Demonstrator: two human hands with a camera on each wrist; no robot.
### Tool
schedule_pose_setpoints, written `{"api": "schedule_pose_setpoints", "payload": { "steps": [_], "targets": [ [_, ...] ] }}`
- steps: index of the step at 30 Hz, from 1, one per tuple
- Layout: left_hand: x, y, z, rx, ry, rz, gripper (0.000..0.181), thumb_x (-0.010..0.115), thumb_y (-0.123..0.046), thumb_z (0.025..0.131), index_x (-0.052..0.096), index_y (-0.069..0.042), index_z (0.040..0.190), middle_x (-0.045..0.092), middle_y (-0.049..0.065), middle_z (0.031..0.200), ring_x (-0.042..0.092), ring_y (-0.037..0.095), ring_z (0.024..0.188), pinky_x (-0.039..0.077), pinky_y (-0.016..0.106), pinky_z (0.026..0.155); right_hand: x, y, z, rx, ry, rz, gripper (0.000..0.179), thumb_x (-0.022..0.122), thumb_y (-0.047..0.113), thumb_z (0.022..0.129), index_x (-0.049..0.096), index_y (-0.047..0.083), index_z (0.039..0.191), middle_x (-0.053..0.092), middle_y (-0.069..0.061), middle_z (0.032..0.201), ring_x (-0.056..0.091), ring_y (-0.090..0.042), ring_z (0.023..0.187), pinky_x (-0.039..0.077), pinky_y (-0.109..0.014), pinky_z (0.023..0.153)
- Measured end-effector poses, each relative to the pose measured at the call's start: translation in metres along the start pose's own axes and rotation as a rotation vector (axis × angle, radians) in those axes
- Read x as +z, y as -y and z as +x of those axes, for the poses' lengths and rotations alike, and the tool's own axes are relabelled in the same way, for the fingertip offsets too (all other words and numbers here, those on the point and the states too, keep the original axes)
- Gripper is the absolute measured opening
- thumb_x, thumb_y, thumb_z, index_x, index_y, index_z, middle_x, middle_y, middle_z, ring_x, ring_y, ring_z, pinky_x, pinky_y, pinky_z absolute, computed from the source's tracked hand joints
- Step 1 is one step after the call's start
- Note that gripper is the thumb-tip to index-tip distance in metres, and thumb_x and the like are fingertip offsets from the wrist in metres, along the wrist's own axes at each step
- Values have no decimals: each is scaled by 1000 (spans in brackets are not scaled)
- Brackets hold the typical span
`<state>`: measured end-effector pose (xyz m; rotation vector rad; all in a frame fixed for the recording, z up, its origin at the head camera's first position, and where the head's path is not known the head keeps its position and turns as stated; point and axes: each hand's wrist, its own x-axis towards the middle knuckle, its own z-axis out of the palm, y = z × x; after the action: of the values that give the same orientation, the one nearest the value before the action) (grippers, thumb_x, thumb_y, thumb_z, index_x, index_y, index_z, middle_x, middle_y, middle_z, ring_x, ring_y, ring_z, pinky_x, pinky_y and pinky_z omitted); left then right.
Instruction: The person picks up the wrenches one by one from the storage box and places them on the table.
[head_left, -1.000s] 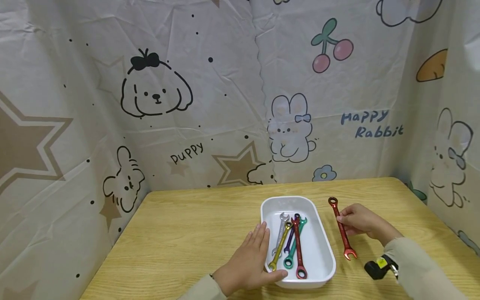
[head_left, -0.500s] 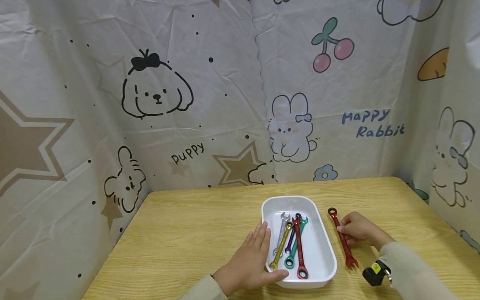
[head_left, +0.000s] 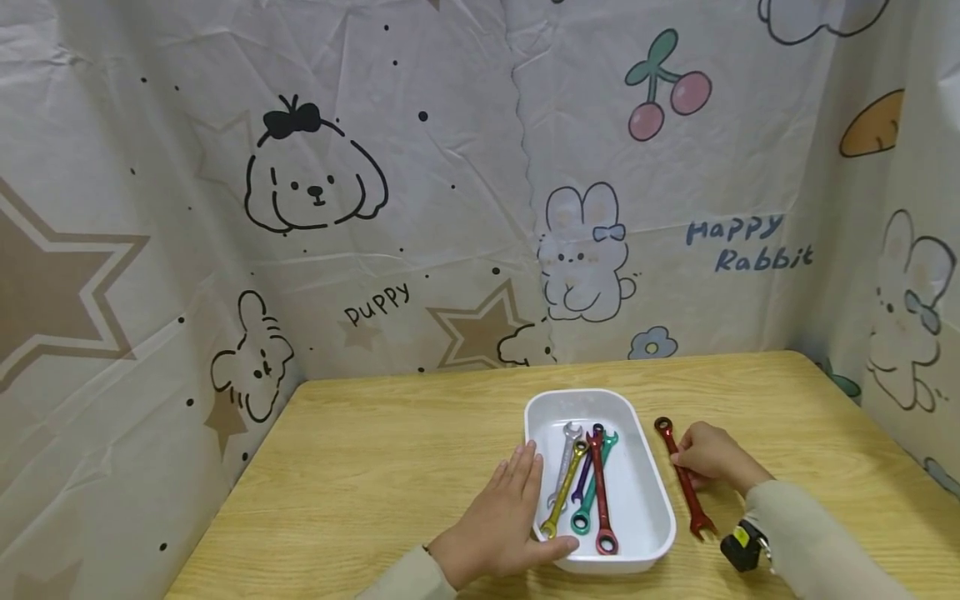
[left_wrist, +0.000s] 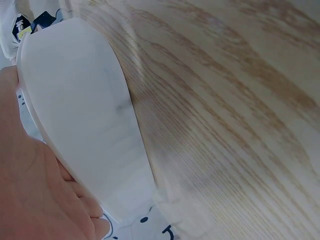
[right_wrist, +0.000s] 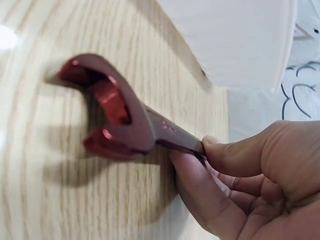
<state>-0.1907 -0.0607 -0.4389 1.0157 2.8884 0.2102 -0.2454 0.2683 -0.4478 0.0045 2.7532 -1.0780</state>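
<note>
Between thumb and fingers, my right hand pinches the middle of a red combination wrench, just right of a white tray. In the right wrist view the wrench's open end points toward the camera, close over the wood. My left hand rests with straight fingers along the tray's left rim, its thumb over the near corner. Inside the tray lie a second red wrench, a green wrench, a yellow wrench, a purple wrench and a silver wrench, partly overlapping.
The tray stands on a wood-grain table. A printed cloth hangs behind the table and along both sides. A small black device is worn at the right wrist.
My right hand has lowered the red wrench toward the table and shifted it slightly nearer to me. The left hand and the tray hold their place.
</note>
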Motion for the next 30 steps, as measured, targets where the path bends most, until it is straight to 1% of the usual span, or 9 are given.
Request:
{"api": "schedule_pose_setpoints", "payload": {
  "steps": [5, 11, 18, 24, 30],
  "targets": [
    [-1, 0, 0, 2, -5, -8, 109, 30, -81, 84, 11, 1, 152, 3, 19, 159, 7, 31, 147, 18, 44, 116, -2, 5, -1, -7, -38, -129, 20, 66, 4, 82, 55, 2, 66, 54, -3, 55, 56, -10, 43, 48, -21, 43],
    [-2, 0, 1, 1, -6, -18, 107, 33, -79, 84, 11, 1, 152, 4, 20, 159, 8, 32, 147, 19, 44, 116, -3, 8, 1, 2, -47, -212, 22, 69, 8, 80, 58, 5, 61, 55, -2, 53, 56, -9, 41, 43, -18, 42],
    [-2, 0, 0, 1, -8, -13, 109, 30, -81, 83, 12, 1, 152, 5, 20, 159, 8, 32, 147, 19, 45, 116, -3, 10, 0, 13, -35, -234, 21, 69, 7, 81, 60, 3, 63, 56, -3, 54, 57, -9, 42, 43, -17, 42],
    [-2, 0, 1, 2, -3, -16, 108, 33, -80, 84, 13, 2, 152, 5, 20, 159, 8, 32, 146, 19, 44, 116, -1, 8, 1, 8, -68, -265, 27, 70, 9, 79, 57, 6, 55, 55, -2, 49, 55, -8, 39, 42, -18, 41],
    [-3, -1, 0, 4, -3, -13, 107, 33, -79, 85, 13, 2, 152, 5, 21, 159, 8, 32, 146, 19, 45, 116, -1, 8, 1, 12, -61, -259, 28, 70, 10, 80, 58, 5, 56, 55, -2, 49, 55, -9, 40, 41, -17, 41]
  ]
}}
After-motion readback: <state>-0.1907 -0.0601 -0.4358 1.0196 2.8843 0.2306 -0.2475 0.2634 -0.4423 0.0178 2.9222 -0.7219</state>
